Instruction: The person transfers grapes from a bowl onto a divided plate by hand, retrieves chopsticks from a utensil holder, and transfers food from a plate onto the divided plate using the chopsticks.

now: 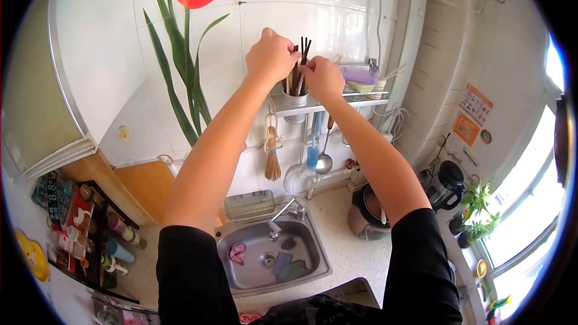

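Note:
Both arms reach up to a metal wall shelf [313,107] above the sink. Dark chopsticks [304,54] stand upright in a perforated metal holder [295,100] on this shelf. My left hand [272,54] is at the upper left of the chopsticks, its fingers curled and pressed together; what they hold, if anything, is too small to tell. On the right side of the bundle, my right hand [324,78] has its fingertips pinched at the chopsticks, partly hiding them.
Below the shelf hang a small whisk brush [273,156], a blue brush [313,151] and a ladle [324,162]. The sink [271,256] holds cloths and has a faucet [283,216]. A dark pot [367,210] stands right, a black rack [108,229] left.

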The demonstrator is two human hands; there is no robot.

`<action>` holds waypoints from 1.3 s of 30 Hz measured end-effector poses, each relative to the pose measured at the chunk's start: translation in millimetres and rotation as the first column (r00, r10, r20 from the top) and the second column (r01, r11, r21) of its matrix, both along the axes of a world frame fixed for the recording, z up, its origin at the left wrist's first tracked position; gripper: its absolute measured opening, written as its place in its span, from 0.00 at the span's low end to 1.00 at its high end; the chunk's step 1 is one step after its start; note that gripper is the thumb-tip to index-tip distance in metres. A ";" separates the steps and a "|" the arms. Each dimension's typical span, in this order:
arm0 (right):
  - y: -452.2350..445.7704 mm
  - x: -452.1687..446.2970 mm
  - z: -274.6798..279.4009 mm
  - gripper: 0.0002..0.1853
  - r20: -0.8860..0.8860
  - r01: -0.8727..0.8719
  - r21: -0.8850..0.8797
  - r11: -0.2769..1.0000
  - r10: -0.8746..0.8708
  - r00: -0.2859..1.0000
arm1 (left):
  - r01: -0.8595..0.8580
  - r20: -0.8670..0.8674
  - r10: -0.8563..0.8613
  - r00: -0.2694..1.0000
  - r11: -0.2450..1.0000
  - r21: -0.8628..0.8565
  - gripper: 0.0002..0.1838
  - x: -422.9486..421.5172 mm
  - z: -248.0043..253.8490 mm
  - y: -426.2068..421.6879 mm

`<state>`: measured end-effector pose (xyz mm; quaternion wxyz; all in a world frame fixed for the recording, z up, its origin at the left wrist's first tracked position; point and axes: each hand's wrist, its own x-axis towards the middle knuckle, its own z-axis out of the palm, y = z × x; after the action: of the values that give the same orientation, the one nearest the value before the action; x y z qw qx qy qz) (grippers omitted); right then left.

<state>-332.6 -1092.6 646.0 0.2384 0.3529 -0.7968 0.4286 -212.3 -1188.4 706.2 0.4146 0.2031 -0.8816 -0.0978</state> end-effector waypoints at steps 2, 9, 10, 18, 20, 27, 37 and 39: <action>1.2 -5.4 4.6 0.16 -0.020 -0.050 -0.030 0.998 0.050 0.999 | -0.016 -0.009 0.016 1.000 1.000 0.003 0.13 -2.5 -1.9 -3.3; 5.0 -16.9 35.0 0.18 0.105 -0.280 -0.291 0.915 0.321 0.941 | -0.034 -0.033 0.035 0.999 0.999 0.020 0.10 1.9 -2.1 -3.1; 6.4 -16.2 39.0 0.18 0.098 -0.285 -0.312 0.906 0.329 0.939 | -0.043 -0.039 0.044 0.998 0.999 0.013 0.11 0.0 -3.6 -5.4; 12.2 -10.1 71.4 0.18 -0.031 -0.356 -0.424 0.832 0.380 0.924 | -0.069 -0.051 0.068 0.996 0.997 -0.020 0.13 -2.3 -6.8 -12.5; 16.1 -7.9 89.2 0.17 -0.088 -0.376 -0.460 0.805 0.380 0.921 | -0.077 -0.039 0.077 0.996 0.997 -0.015 0.13 -0.9 -5.5 -12.1; 65.1 29.5 134.1 0.18 -0.130 -0.470 -0.566 0.677 0.490 0.862 | 0.032 -0.473 -0.069 0.878 0.996 -0.086 0.22 4.3 -18.9 -5.0; 69.0 83.0 66.9 0.21 0.196 -0.551 -0.465 0.693 0.688 0.699 | 0.656 -0.595 -0.360 0.718 0.636 0.407 0.18 54.6 -99.8 47.1; 68.2 65.1 44.7 0.19 0.141 -0.445 -0.214 0.870 0.478 0.867 | 0.698 -0.648 -0.300 0.700 0.478 0.534 0.15 67.8 -120.6 45.0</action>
<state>-267.4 -1024.4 690.7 0.0817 0.4690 -0.6673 0.5727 -144.4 -1143.3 585.6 0.4419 0.0482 -0.6482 -0.6183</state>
